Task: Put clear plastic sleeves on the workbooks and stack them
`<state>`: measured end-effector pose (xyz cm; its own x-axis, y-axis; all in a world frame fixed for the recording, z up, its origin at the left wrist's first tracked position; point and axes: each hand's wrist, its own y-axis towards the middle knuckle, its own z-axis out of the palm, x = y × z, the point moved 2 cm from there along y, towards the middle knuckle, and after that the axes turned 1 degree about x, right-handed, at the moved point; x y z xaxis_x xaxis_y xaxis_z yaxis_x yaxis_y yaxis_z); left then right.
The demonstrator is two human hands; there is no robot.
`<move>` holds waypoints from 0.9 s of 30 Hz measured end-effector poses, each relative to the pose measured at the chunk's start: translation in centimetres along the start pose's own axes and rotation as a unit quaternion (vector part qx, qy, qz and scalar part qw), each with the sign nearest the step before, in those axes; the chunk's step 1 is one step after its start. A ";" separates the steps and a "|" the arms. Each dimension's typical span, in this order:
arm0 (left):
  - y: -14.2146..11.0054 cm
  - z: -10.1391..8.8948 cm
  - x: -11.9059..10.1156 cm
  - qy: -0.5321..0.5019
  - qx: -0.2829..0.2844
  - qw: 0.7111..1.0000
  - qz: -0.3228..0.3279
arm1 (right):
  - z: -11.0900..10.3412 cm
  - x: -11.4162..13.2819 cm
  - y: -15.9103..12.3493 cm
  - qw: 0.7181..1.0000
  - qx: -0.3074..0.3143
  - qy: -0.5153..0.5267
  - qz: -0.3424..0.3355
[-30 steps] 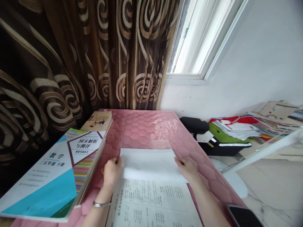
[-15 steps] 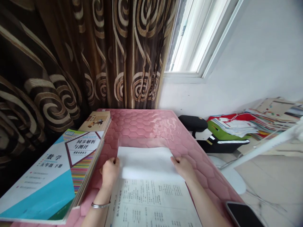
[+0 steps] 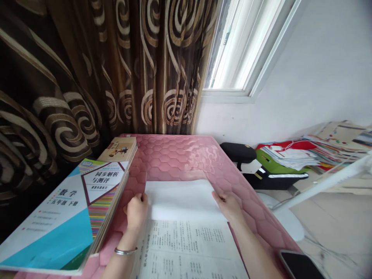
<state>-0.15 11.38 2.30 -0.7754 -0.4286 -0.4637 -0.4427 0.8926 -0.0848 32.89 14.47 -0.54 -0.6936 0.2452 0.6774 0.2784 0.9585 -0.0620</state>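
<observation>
A blank white paper [image 3: 181, 199] spans the space between my hands, its far edge slightly curved. My left hand [image 3: 136, 211] is closed in a pinch on its left edge, and a silver bracelet [image 3: 126, 251] circles that wrist. At the opposite edge, my right hand [image 3: 228, 203] pinches the paper between thumb and fingers. Nearer to me lies a printed sheet [image 3: 188, 250] covered in dark text, partly under the white paper. Whether the two are one folded sheet or separate, I cannot tell.
A pink padded-look tabletop [image 3: 165, 155] lies beneath. Stacked workbooks [image 3: 64, 221] and a tan book [image 3: 119, 149] stand at left. A phone [image 3: 300, 265] rests at the near right edge. Beyond it are a white lamp [image 3: 325, 182], a black-green bag [image 3: 270, 170] and piled papers [image 3: 343, 143].
Both hands keep hold of the paper. My right hand's grip has shifted very slightly right. The whole view has drifted a little, with no other clear movement.
</observation>
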 end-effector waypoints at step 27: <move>0.2 0.3 -0.1 -0.009 0.006 1.000 -0.006 | 0.3 0.1 0.0 0.998 -0.011 -0.065 -0.010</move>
<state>0.01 11.61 2.06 -0.7612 -0.4375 -0.4788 -0.4470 0.8888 -0.1015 32.63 14.59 -0.66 -0.7790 0.2436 0.5778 0.2771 0.9603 -0.0313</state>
